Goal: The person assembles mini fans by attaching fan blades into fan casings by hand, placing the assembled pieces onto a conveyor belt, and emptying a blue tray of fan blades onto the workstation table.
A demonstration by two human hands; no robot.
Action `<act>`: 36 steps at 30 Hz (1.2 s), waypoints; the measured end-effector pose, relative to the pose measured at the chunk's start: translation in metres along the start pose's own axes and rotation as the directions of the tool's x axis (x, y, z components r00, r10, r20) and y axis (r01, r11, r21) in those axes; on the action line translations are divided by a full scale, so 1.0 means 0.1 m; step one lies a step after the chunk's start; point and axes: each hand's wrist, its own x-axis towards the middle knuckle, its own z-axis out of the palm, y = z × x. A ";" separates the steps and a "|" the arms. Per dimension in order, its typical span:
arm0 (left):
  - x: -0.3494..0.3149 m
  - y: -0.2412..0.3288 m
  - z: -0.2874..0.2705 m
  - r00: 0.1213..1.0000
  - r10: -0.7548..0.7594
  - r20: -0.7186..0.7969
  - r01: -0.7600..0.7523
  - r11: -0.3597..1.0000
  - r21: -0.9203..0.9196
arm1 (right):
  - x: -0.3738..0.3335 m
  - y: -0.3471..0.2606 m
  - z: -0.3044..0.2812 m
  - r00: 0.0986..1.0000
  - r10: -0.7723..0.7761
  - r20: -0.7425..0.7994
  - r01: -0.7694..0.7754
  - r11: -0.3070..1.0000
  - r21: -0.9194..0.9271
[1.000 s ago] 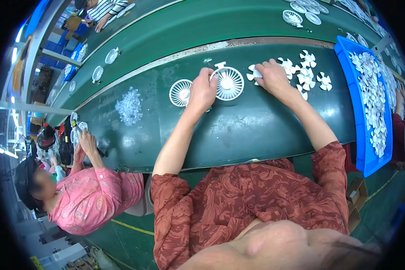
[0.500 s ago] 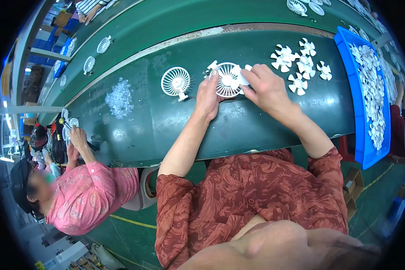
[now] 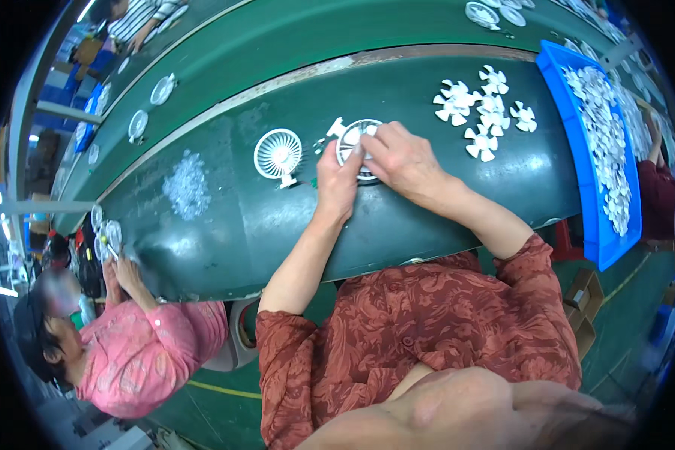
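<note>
My left hand (image 3: 339,180) grips the near left side of a round white fan housing (image 3: 343,147), its thumb across the rim. Over the housing, my right hand (image 3: 409,163) has its fingers closed on a white fan blade (image 3: 368,130), which sits inside the ring and is mostly covered by those fingers. A short white stem with wires sticks out at the housing's far left. Left of my hands, another ribbed white fan housing (image 3: 278,153) lies on the bench with its stem toward me.
Several loose fan blades (image 3: 481,141) lie to the right, beside a blue tray (image 3: 570,135) full of white blades. Small clear pieces (image 3: 187,186) are heaped at left. Beyond the green bench (image 3: 217,247) runs a belt with fan parts. A co-worker in pink (image 3: 146,349) sits at left.
My right hand has moved left over the fan housing, carrying the fan blade into the ring. My left thumb now reaches further over the rim. The whole view has shifted slightly.
</note>
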 end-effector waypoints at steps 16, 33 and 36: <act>0.03 -0.17 -0.04 0.994 0.065 0.088 -0.077 0.986 0.144 | -0.02 0.44 -0.01 0.872 0.334 0.358 -0.462 0.802 0.378; 0.29 -0.10 0.01 0.991 0.118 0.058 -0.130 0.933 0.335 | -0.22 0.57 -1.76 0.911 -0.066 -0.407 0.210 0.924 0.319; 0.27 -0.15 0.06 0.982 0.182 0.045 -0.172 0.777 0.606 | -0.20 0.58 -2.01 0.864 -0.168 -0.475 0.280 0.944 0.176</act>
